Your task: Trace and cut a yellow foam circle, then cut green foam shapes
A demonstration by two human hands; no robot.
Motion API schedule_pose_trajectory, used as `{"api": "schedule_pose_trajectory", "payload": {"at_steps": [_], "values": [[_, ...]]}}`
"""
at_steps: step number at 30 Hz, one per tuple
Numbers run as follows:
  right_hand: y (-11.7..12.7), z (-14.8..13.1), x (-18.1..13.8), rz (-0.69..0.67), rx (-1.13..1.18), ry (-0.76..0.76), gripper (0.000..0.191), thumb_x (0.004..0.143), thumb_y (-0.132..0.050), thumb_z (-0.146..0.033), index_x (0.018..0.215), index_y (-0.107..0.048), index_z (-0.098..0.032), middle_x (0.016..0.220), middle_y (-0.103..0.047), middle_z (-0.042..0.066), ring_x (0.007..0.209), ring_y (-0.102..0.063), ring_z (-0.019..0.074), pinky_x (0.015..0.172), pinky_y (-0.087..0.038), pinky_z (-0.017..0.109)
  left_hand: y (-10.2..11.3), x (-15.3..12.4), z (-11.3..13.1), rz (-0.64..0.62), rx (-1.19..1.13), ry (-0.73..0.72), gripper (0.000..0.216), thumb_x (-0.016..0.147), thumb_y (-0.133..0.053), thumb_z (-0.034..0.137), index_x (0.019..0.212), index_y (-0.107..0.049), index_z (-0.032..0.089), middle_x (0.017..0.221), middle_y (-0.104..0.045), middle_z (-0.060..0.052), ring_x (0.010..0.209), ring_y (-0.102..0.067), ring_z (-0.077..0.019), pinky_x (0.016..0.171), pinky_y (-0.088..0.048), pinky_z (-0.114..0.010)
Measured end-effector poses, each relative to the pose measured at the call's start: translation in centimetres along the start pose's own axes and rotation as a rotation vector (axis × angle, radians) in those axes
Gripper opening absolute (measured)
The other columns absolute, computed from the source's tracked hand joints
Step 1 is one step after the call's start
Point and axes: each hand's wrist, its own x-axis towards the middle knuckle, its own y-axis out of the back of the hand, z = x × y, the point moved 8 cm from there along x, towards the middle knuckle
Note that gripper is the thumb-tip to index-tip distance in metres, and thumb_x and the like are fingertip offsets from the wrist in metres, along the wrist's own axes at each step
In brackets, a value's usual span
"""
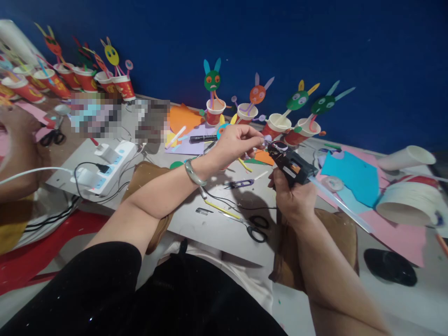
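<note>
My right hand (294, 198) is wrapped round a black hot glue gun (296, 165), a long translucent glue stick (345, 205) poking out of its back. At the gun's tip, my left hand (241, 142) pinches a small purple paper piece (267, 139); whether nozzle and paper touch I cannot tell. Partly hidden behind my left hand is a blue paper face (222, 132) with yellow ears. Below the hands lie purple-handled thread snips (241, 183), a yellow strip (222, 208) and black-handled scissors (258, 228).
Red paper cups (215, 112) with paper rabbit figures stand along the blue wall (231, 32). A white power strip (117, 165) with plugs and cables is at left. Coloured paper (353, 177), a paper roll (408, 203) and a black mouse (390, 267) lie right. Another person's arm (21, 149) shows far left.
</note>
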Motion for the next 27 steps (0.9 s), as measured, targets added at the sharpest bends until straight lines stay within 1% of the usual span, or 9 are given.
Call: {"api": "schedule_pose_trajectory", "payload": {"at_steps": [3, 6, 10, 15, 19, 22, 27], "values": [[0.06, -0.05, -0.01, 0.011, 0.018, 0.012, 0.04, 0.099, -0.045, -0.057, 0.073, -0.055, -0.028, 0.072, -0.073, 0.009, 0.074, -0.073, 0.0288, 0.074, -0.058, 0.042, 0.03, 0.05, -0.08, 0.002, 0.008, -0.005, 0.01, 0.095, -0.066, 0.01, 0.085, -0.068, 0.012, 0.078, -0.076, -0.003, 0.054, -0.059, -0.0019, 0.055, -0.042, -0.019], [0.14, 0.04, -0.02, 0.025, 0.026, 0.008, 0.045, 0.099, -0.044, -0.061, 0.071, -0.056, -0.028, 0.071, -0.073, 0.009, 0.073, -0.073, 0.029, 0.072, -0.058, 0.041, 0.05, 0.11, -0.22, -0.002, 0.011, -0.016, 0.01, 0.095, -0.066, 0.01, 0.086, -0.069, 0.012, 0.078, -0.076, -0.002, 0.054, -0.059, -0.0017, 0.054, -0.042, -0.019], [0.07, 0.1, -0.03, 0.018, 0.012, 0.007, 0.049, 0.1, -0.044, -0.064, 0.072, -0.06, -0.027, 0.074, -0.075, 0.009, 0.077, -0.074, 0.0296, 0.075, -0.059, 0.042, 0.18, 0.12, -0.11, 0.002, -0.012, -0.038, 0.01, 0.094, -0.067, 0.01, 0.085, -0.068, 0.013, 0.079, -0.076, -0.003, 0.054, -0.059, -0.0015, 0.052, -0.042, -0.018], [0.24, 0.07, -0.04, 0.02, 0.007, 0.004, 0.049, 0.1, -0.043, -0.065, 0.071, -0.058, -0.028, 0.074, -0.075, 0.01, 0.078, -0.074, 0.0301, 0.076, -0.059, 0.043, 0.02, 0.03, -0.01, -0.018, 0.009, -0.02, 0.012, 0.094, -0.065, 0.009, 0.083, -0.067, 0.013, 0.075, -0.075, -0.001, 0.052, -0.059, -0.0013, 0.05, -0.04, -0.017], [0.25, 0.08, -0.05, 0.014, -0.006, 0.013, 0.049, 0.1, -0.043, -0.065, 0.071, -0.058, -0.028, 0.073, -0.075, 0.01, 0.077, -0.074, 0.0295, 0.076, -0.058, 0.042, 0.07, 0.03, 0.06, -0.008, 0.011, -0.021, 0.011, 0.095, -0.066, 0.01, 0.085, -0.068, 0.012, 0.077, -0.076, -0.002, 0.053, -0.059, -0.0013, 0.052, -0.04, -0.018], [0.26, 0.11, 0.02, 0.05, -0.004, 0.062, 0.053, 0.101, -0.041, -0.067, 0.07, -0.058, -0.027, 0.071, -0.073, 0.009, 0.073, -0.073, 0.0279, 0.074, -0.057, 0.041, 0.04, 0.05, 0.02, -0.012, 0.016, -0.019, 0.011, 0.095, -0.066, 0.009, 0.085, -0.068, 0.012, 0.076, -0.075, -0.002, 0.052, -0.059, -0.0016, 0.052, -0.04, -0.018], [0.26, 0.26, 0.12, 0.124, 0.039, 0.163, 0.061, 0.1, -0.041, -0.074, 0.066, -0.057, -0.027, 0.064, -0.069, 0.006, 0.064, -0.067, 0.024, 0.063, -0.052, 0.038, 0.05, 0.05, 0.13, -0.016, 0.002, -0.025, 0.011, 0.095, -0.065, 0.009, 0.086, -0.066, 0.012, 0.077, -0.075, -0.002, 0.053, -0.059, -0.002, 0.053, -0.04, -0.019]]}}
